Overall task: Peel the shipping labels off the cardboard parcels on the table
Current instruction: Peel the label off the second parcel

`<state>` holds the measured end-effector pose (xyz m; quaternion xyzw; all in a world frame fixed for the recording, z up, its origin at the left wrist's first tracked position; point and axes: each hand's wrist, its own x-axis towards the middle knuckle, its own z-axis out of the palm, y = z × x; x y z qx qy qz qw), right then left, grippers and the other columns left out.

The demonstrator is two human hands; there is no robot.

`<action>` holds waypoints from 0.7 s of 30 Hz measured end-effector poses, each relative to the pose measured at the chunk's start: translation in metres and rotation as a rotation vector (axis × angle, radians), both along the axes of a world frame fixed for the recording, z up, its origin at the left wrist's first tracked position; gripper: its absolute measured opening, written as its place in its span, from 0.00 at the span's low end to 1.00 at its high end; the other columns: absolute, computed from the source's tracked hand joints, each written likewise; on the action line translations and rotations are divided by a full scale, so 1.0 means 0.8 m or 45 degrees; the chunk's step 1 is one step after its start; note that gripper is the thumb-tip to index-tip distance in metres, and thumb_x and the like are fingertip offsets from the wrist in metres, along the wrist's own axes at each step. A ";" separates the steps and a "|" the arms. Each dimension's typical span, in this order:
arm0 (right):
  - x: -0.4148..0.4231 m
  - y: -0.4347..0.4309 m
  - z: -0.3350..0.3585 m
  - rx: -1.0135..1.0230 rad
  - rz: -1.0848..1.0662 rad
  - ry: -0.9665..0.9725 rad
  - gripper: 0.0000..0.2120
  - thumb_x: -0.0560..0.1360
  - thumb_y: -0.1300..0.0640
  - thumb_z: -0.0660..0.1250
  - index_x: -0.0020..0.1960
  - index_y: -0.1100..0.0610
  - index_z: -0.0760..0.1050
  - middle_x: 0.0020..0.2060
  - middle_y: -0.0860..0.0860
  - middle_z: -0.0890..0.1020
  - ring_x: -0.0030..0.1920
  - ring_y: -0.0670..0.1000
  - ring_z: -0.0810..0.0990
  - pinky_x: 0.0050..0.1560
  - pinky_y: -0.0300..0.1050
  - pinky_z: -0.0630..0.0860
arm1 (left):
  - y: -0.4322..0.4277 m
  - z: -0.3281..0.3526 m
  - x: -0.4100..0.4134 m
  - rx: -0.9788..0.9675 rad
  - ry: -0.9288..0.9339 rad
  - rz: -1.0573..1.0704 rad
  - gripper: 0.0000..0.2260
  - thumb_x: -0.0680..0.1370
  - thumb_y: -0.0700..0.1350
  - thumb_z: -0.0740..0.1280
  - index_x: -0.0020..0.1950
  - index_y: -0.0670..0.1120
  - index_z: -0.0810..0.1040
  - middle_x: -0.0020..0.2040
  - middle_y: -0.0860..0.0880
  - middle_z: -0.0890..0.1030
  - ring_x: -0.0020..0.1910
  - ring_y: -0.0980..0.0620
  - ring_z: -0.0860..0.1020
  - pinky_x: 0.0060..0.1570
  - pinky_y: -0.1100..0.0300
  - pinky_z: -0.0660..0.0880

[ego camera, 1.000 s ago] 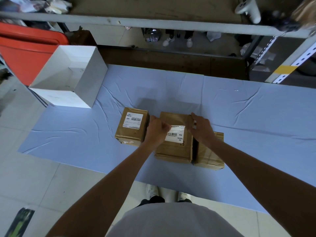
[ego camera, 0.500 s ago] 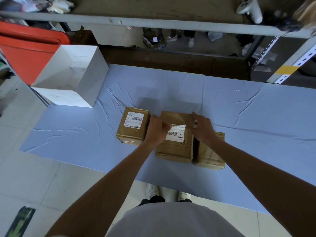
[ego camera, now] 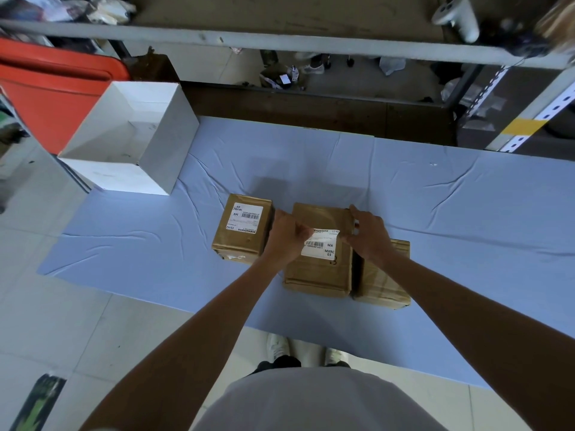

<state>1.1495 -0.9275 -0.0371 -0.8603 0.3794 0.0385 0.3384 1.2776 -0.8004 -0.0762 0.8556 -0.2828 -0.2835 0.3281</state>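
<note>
Three brown cardboard parcels lie side by side on the blue-covered table (ego camera: 435,213). The left parcel (ego camera: 241,244) carries a flat white shipping label (ego camera: 247,217). The middle parcel (ego camera: 317,275) has a white shipping label (ego camera: 320,247) on its top. My left hand (ego camera: 284,241) is curled at that label's upper left corner and pinches its edge. My right hand (ego camera: 368,236) grips the middle parcel's right edge, its thumb at the label's upper right corner. The right parcel (ego camera: 384,286) is partly hidden under my right wrist, and no label shows on it.
An open white box (ego camera: 161,150) stands at the table's far left corner, with a red bin (ego camera: 46,88) behind it. A grey metal rack (ego camera: 280,42) crosses the back and holds a white controller (ego camera: 455,14). The blue cloth to the right of the parcels is bare.
Both hands stay on the middle parcel. My right thumb has come in closer to the label's upper right corner, and the label's top edge looks slightly more lifted.
</note>
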 end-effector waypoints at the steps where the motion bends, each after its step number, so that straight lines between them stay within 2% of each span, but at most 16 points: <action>1: 0.000 0.001 0.000 0.001 -0.001 -0.001 0.34 0.72 0.62 0.71 0.73 0.63 0.60 0.62 0.63 0.76 0.63 0.62 0.74 0.62 0.53 0.72 | 0.000 -0.001 0.001 0.000 -0.002 0.000 0.15 0.75 0.45 0.69 0.28 0.49 0.74 0.49 0.36 0.79 0.41 0.50 0.81 0.38 0.67 0.73; 4: 0.000 0.002 0.000 0.006 0.000 0.013 0.34 0.72 0.62 0.70 0.74 0.62 0.58 0.64 0.61 0.75 0.64 0.60 0.73 0.61 0.49 0.71 | 0.002 -0.003 0.002 0.009 -0.007 0.008 0.14 0.74 0.46 0.70 0.28 0.49 0.75 0.49 0.37 0.79 0.40 0.51 0.81 0.48 0.58 0.78; 11: 0.001 0.002 0.001 0.033 -0.016 0.011 0.35 0.73 0.63 0.69 0.75 0.62 0.57 0.65 0.61 0.73 0.66 0.60 0.71 0.65 0.50 0.70 | 0.000 0.000 0.002 0.022 -0.035 -0.013 0.17 0.75 0.44 0.69 0.26 0.49 0.71 0.47 0.34 0.78 0.34 0.56 0.75 0.43 0.69 0.70; 16: 0.001 0.003 0.005 0.041 -0.028 0.000 0.34 0.73 0.64 0.70 0.75 0.62 0.58 0.65 0.61 0.74 0.65 0.60 0.73 0.63 0.50 0.72 | 0.001 0.001 0.001 0.008 -0.021 -0.012 0.16 0.75 0.44 0.69 0.27 0.49 0.72 0.48 0.34 0.78 0.39 0.51 0.78 0.50 0.57 0.76; 21: 0.001 0.002 0.005 0.003 -0.004 -0.024 0.32 0.72 0.63 0.70 0.73 0.64 0.61 0.62 0.62 0.76 0.63 0.61 0.75 0.62 0.52 0.73 | 0.001 0.004 -0.001 -0.024 -0.023 0.006 0.19 0.75 0.43 0.69 0.24 0.49 0.69 0.49 0.33 0.78 0.43 0.46 0.82 0.52 0.50 0.78</action>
